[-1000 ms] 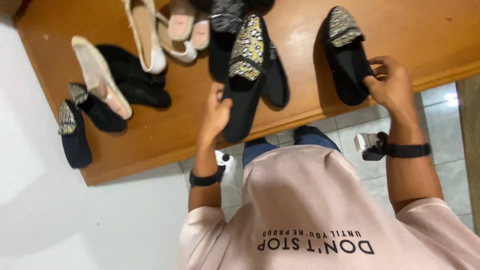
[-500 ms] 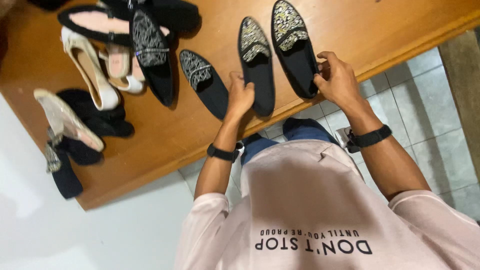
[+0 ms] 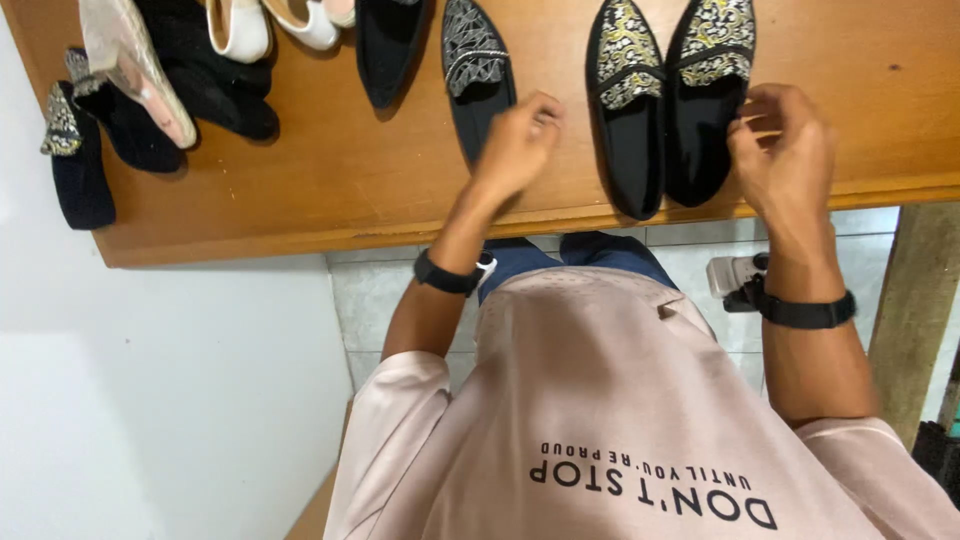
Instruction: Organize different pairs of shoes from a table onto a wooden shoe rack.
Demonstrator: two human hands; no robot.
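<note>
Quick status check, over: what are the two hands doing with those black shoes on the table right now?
Left hand open, on silver-trimmed black shoe. Right hand fingers at heel of gold-embroidered pair. Nothing between hands and shoes.

The wooden table (image 3: 350, 200) is warm orange-brown. On it, the pair of slippers (image 3: 668, 110) is black with gold-and-cream scrollwork over the toes. Left of that pair, a single flat (image 3: 476, 75) is black with a silver-grey zigzag band. At the table's far left, a beige shoe (image 3: 130, 65) lies over black ones, beside a black shoe with speckled trim (image 3: 72, 155).
</note>
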